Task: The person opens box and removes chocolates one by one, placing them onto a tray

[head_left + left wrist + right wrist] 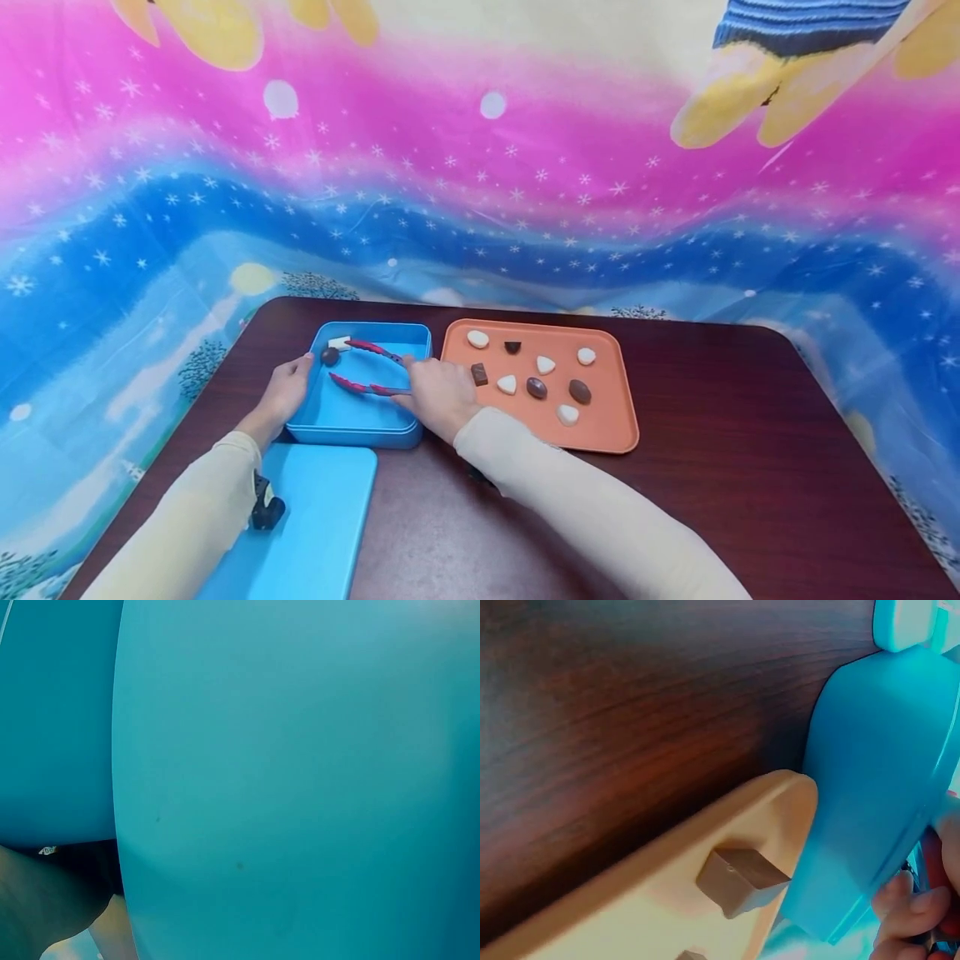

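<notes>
My right hand [442,396] holds a pair of red-tipped tongs [371,389] over the blue box [405,437]; their two arms stand spread apart, with nothing between the tips. Near the tips, a dark round chocolate-like piece [330,357] and a white piece [340,342] lie at the box's far left corner. My left hand [285,390] touches the box's left side, fingertips at the rim. In the right wrist view, the fingers [911,911] curl round the tongs [933,859] beside the box wall [877,765]. The left wrist view mostly shows blue plastic, close up.
An orange tray [618,408] right of the box bears several white pieces [545,364] and dark pieces [580,392]. A flat blue lid [322,517] lies in front of the box on the dark wooden table [720,450]. A printed cloth [480,192] hangs behind.
</notes>
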Demonstrator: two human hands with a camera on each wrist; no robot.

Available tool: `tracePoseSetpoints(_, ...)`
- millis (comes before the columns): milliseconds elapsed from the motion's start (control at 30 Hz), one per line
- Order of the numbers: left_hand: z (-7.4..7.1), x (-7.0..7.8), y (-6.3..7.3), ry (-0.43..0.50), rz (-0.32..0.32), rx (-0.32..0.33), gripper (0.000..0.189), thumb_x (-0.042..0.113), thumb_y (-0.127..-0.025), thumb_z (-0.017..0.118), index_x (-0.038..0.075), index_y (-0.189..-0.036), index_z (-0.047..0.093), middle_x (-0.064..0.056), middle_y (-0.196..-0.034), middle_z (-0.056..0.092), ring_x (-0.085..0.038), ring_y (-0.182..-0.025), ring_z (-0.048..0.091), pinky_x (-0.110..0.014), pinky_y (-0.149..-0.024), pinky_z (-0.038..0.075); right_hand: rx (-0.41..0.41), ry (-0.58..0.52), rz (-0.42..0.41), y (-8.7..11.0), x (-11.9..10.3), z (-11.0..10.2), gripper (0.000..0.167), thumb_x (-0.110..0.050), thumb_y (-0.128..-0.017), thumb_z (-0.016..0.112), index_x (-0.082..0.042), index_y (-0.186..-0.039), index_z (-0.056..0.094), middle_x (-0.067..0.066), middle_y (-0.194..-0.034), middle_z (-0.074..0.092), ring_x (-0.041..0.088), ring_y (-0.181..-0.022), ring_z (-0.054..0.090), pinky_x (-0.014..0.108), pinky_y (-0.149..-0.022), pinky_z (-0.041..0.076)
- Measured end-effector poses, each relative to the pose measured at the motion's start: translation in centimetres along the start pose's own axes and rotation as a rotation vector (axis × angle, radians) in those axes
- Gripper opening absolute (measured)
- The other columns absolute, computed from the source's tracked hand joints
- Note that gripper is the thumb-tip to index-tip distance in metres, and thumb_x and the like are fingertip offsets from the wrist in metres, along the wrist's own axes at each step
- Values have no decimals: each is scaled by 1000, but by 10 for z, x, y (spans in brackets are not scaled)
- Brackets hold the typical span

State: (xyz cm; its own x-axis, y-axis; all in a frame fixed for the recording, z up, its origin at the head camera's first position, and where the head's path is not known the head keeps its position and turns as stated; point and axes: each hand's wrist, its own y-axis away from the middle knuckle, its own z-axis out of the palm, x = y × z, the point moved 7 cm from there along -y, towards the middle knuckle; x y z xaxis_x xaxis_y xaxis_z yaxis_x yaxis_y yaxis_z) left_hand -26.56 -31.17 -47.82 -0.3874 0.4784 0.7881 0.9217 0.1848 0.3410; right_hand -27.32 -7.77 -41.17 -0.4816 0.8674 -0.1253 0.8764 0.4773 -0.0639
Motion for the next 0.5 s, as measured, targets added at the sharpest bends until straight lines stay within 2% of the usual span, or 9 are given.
tracePoseSetpoints(133, -1, 0, 0, -2, -3, 2, 78, 57, -107, 12, 0, -161, 7, -30, -165, 17, -52, -151, 21, -68, -121, 22, 23, 77, -31, -4, -10, -4, 63, -58, -89, 70, -23, -141, 60, -2, -81, 72, 12, -69, 67, 24, -47, 49)
tracePoseSetpoints(333, -3, 0, 2, 2, -14, -3, 79, 58, -107, 12, 1, -161, 3, -30, -166, 12, -54, -152, 16, -70, -120, 20, -10, 82, -21, -12, -19, 0, 60, -56, -91, 69, -24, -140, 61, -2, -94, 76, 12, -76, 70, 25, -58, 58)
tracePoseSetpoints(500, -2, 1, 3, 11, -5, -2, 79, 56, -107, 13, 0, -161, 4, -30, -167, 11, -53, -152, 14, -69, -121, 18, -22, 74, 0, -13, -19, 3, 55, -55, -92, 67, -23, -137, 63, -1, -93, 75, 12, -71, 67, 24, -52, 54)
